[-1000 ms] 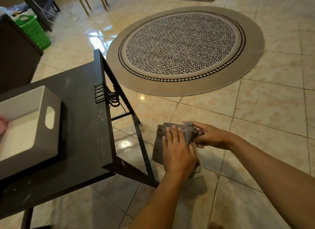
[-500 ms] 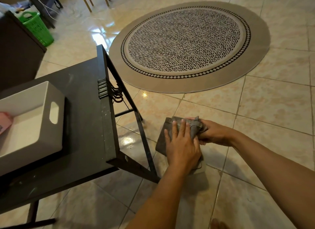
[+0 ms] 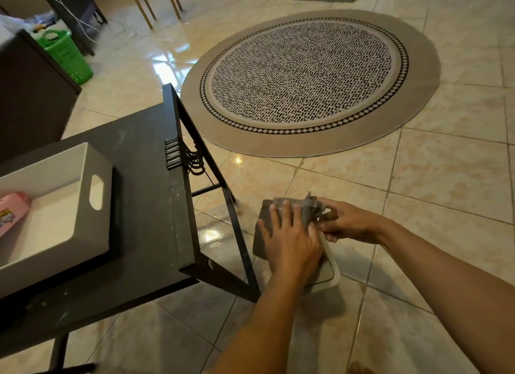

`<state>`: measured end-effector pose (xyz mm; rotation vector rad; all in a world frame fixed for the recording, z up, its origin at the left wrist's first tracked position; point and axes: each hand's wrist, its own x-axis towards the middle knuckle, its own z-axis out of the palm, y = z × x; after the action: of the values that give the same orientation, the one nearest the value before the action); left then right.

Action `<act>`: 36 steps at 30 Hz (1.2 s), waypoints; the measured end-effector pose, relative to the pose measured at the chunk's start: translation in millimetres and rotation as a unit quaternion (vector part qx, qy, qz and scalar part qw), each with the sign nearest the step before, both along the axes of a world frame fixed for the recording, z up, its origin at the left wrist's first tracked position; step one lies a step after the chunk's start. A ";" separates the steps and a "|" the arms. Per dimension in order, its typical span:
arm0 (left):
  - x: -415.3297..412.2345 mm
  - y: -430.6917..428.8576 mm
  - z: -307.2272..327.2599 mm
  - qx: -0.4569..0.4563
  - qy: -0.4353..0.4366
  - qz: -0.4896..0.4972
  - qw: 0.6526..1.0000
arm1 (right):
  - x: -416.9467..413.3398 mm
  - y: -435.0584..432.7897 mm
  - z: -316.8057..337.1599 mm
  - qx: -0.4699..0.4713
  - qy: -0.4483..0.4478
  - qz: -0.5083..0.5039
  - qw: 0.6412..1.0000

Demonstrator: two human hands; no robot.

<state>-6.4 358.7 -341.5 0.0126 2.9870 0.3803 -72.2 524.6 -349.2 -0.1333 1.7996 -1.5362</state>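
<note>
Grey cloth (image 3: 263, 231) lies low in the near middle of the scene, just right of the black table (image 3: 145, 206), draped over a white box (image 3: 333, 273) that stands on the tiled floor (image 3: 432, 192). Only the box's near right rim shows from under the fabric. The box seems to serve as a firm, flat bed for the work, though I cannot tell whether the cloth is being folded or wrapped round it.

The left hand (image 3: 292, 242) rests flat on top of the cloth, fingers straight and a little spread, pointing far. It grips nothing. I judge that it is there to pin the layers down so that they do not slide on the smooth box.

The right hand (image 3: 348, 223) comes in from the right, its thumb and fingers curled together on a bunched ridge of cloth at the far right corner, pinching it up off the surface. That pinch probably draws the flap taut against the pressing palm, ready to be laid over or tucked.

On the table to the left sits a white tray (image 3: 69, 178) with a handle slot, and a pink packet (image 3: 11, 212) lies in its left end. Black hooks (image 3: 189, 159) hang from the table's right edge. A round patterned rug (image 3: 306, 81) lies far beyond the hands, and a green basket (image 3: 64, 55) stands far left.
</note>
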 end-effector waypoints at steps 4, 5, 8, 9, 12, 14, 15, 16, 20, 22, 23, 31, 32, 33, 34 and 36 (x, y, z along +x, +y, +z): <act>25.9 0.1 -2.2 0.014 0.007 0.001 1.000 | -0.9 -4.6 -0.1 0.028 0.012 0.007 1.000; 25.7 4.9 -3.7 0.015 0.009 -0.019 1.000 | -0.7 -5.5 -1.0 0.031 0.020 0.007 0.999; 8.6 15.9 -3.2 0.008 0.011 -0.059 0.998 | 2.3 -5.5 -2.6 0.018 0.037 0.003 0.999; 1.5 15.5 -1.8 0.000 0.010 -0.060 0.998 | 3.6 -4.7 -2.9 0.012 0.036 -0.003 0.999; -7.1 2.8 -0.7 -0.018 0.004 0.002 1.000 | 5.0 -4.0 -2.6 -0.014 0.010 -0.022 1.000; 6.1 -4.7 -2.2 -0.015 0.009 0.039 0.999 | 4.9 -5.5 -2.0 -0.021 -0.002 -0.027 0.999; 15.4 -5.0 -2.3 -0.008 0.013 0.038 0.999 | 4.7 -6.7 -1.8 -0.017 0.000 -0.024 1.000; 23.4 -2.7 -3.0 0.000 0.013 0.027 1.000 | 4.6 -7.5 -1.8 -0.008 0.006 -0.020 1.000; 16.5 10.5 -4.9 -0.003 0.006 -0.010 1.000 | 6.5 -7.2 -0.9 0.004 0.024 -0.013 1.000; 4.7 6.7 -2.5 -0.015 -0.008 0.007 1.000 | 7.6 -6.1 -0.8 -0.005 0.023 -0.019 1.000; 4.0 2.9 -1.8 -0.016 -0.011 0.023 1.000 | 8.0 -5.6 -0.9 -0.005 0.017 -0.024 1.000; 22.4 12.4 -1.3 -0.001 0.000 -0.027 1.000 | 11.2 -8.5 -5.0 0.012 0.031 -0.035 0.999; 14.1 10.8 -1.5 -0.008 -0.004 -0.021 1.000 | 12.7 -8.5 -4.8 0.001 0.028 -0.041 0.999; 7.8 7.1 -1.6 -0.010 -0.006 -0.006 1.000 | 13.8 -7.5 -4.8 -0.010 0.019 -0.049 0.999; 5.4 2.1 -2.1 -0.007 -0.007 0.013 1.000 | 14.6 -6.1 -4.4 -0.018 0.008 -0.058 0.998; 14.5 -5.9 -1.3 0.005 -0.003 0.041 0.999 | 14.6 -4.4 -3.8 -0.022 0.000 -0.063 0.998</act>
<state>8.1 352.8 -342.9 -0.1097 2.9856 0.4048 -57.6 520.2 -353.0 -0.0413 1.8037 -1.6641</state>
